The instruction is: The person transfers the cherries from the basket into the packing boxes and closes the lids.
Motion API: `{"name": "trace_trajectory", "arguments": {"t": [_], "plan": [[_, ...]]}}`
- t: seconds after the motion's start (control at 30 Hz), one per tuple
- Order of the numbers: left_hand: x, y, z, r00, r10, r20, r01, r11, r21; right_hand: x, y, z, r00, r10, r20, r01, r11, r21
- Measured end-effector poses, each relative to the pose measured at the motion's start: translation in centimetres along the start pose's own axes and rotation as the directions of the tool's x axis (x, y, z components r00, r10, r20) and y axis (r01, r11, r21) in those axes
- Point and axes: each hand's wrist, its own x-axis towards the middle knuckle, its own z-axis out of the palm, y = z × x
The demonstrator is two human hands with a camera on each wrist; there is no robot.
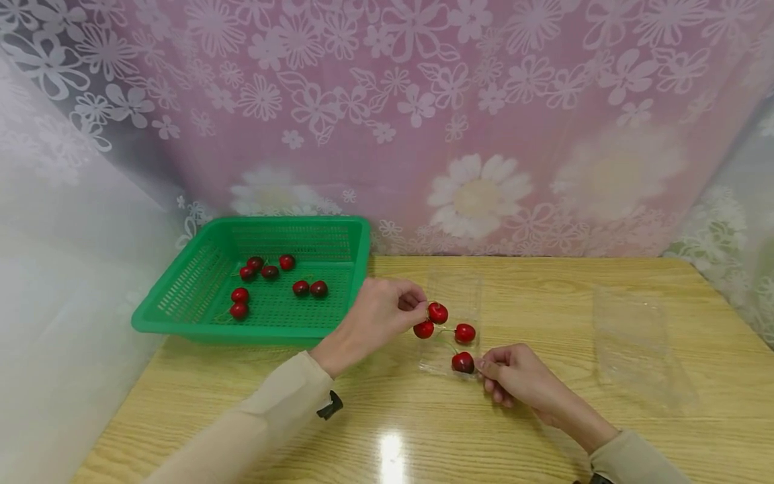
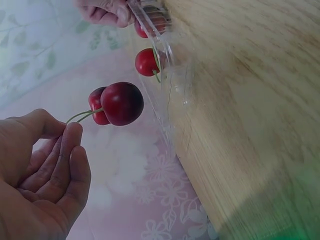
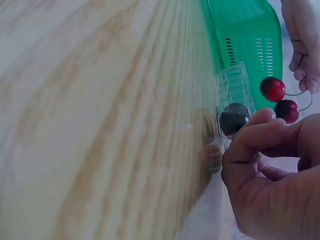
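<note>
My left hand [image 1: 379, 310] pinches the thin green stems of a pair of red cherries [image 2: 122, 103] between thumb and fingertips. The pair hangs over a clear plastic box [image 1: 456, 286] on the table. Inside that box lie two more cherries, one near the middle [image 1: 465, 333] and a darker one at the near right corner [image 1: 463, 363]. At this corner my right hand [image 1: 525, 378] pinches the box's edge with thumb and forefinger, its other fingers curled below. In the right wrist view, the fingers [image 3: 255, 132] partly cover the box.
To the left stands a green perforated basket [image 1: 242, 334] with several cherries scattered in it. A second clear plastic piece [image 1: 635, 343] lies on the right of the wooden table [image 1: 484, 444]. Behind the table hangs a flowered pink curtain [image 1: 363, 168].
</note>
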Motion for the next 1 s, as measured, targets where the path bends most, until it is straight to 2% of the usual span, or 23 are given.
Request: {"name": "trace_trajectory", "arguments": {"t": [0.27, 0.37, 0.47, 0.67, 0.83, 1.0], "plan": [[0.1, 0.1, 1.3, 1.0, 0.023, 0.02, -0.023, 0.999, 0.038, 0.0, 0.0, 0.0, 1.0, 0.009, 0.0, -0.009, 1.0, -0.003], [0.1, 0.0, 1.9, 0.999, 0.033, 0.024, -0.035, 0.996, 0.086, 0.0, 0.0, 0.0, 1.0, 0.007, 0.003, -0.007, 1.0, 0.0], [0.1, -0.1, 2.6, 0.998, 0.061, 0.026, -0.064, 0.988, 0.143, 0.0, 0.0, 0.0, 1.0, 0.006, 0.005, -0.006, 1.0, 0.002], [0.0, -0.2, 3.7, 0.991, 0.124, 0.044, -0.13, 0.972, 0.193, 0.1, 0.0, 0.1, 1.0, 0.01, 0.004, -0.01, 1.0, 0.004], [-0.2, 0.0, 4.3, 0.985, 0.147, 0.09, -0.165, 0.958, 0.236, 0.1, 0.1, 0.0, 1.0, 0.007, 0.004, -0.007, 1.0, 0.006], [-0.6, 0.2, 4.6, 0.97, 0.178, 0.165, -0.217, 0.939, 0.265, 0.1, 0.1, 0.0, 1.0, -0.002, 0.0, 0.002, 1.0, 0.003]]}}
